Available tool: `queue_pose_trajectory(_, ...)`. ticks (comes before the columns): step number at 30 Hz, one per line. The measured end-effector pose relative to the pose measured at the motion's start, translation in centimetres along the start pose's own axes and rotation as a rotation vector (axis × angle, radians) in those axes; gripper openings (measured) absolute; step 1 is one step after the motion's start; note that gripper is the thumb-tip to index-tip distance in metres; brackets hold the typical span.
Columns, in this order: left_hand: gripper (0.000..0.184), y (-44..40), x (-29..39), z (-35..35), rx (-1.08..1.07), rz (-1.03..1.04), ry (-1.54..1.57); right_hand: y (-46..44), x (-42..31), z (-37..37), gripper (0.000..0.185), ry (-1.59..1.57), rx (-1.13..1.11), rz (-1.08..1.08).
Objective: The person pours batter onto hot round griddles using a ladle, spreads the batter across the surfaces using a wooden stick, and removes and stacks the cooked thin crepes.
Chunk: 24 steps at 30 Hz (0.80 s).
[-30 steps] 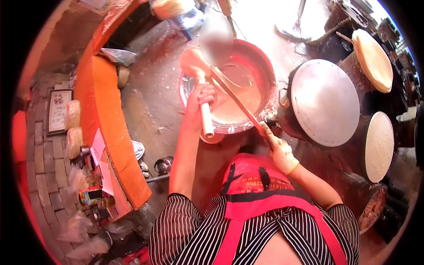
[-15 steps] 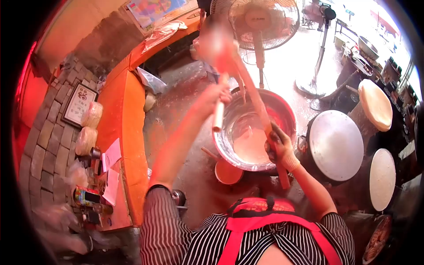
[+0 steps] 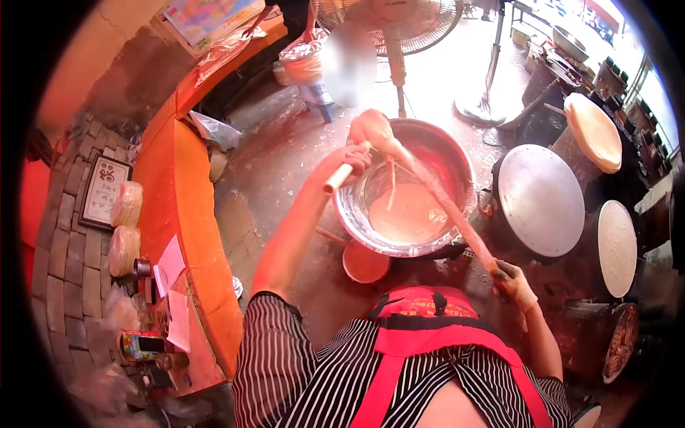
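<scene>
My left hand (image 3: 349,162) is closed around a short pale wooden stick (image 3: 337,179), beside a batter-coated lump (image 3: 371,128) at the far end of a long wooden pole (image 3: 449,210). Whether the stick touches the lump I cannot tell. My right hand (image 3: 515,285), in a glove that looks dark-stained, grips the near end of the pole. Beneath the pole stands a large metal basin (image 3: 467,164) with pale batter (image 3: 407,217) in it. A thin strand of batter (image 3: 391,185) hangs from the lump down toward the basin.
A small container of batter (image 3: 366,262) with a handle sits against the basin's near side. Round griddles (image 3: 541,200) line the right, one covered with a pale sheet (image 3: 617,248). An orange counter (image 3: 160,182) runs along the left. A standing fan (image 3: 396,64) is behind the basin.
The pole's coated end has come down from higher up to over the basin's far left rim. My right hand has moved right and nearer my body. The left hand still holds the stick.
</scene>
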State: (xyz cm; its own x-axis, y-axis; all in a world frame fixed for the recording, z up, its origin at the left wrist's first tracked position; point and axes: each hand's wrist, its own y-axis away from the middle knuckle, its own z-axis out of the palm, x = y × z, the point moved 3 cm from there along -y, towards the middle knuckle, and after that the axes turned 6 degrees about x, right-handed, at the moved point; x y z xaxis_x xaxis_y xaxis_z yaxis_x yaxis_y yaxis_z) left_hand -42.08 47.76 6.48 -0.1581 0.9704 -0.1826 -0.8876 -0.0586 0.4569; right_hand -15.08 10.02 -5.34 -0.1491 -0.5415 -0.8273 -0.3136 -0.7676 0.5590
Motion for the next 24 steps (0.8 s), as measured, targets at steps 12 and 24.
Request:
queue_pose_trajectory(12, 0.016, 12.3, 0.1, 21.3, 0.073, 0.4, -0.86, 1.3, -19.2, 2.4, 0.057, 0.78, 0.818, -1.227)
queue_pose_trajectory(24, 0.007, -6.3, 2.4, -2.4, 0.489, 0.404, -1.256, -2.3, -4.1, 3.4, 0.069, 1.03, 0.747, -0.857)
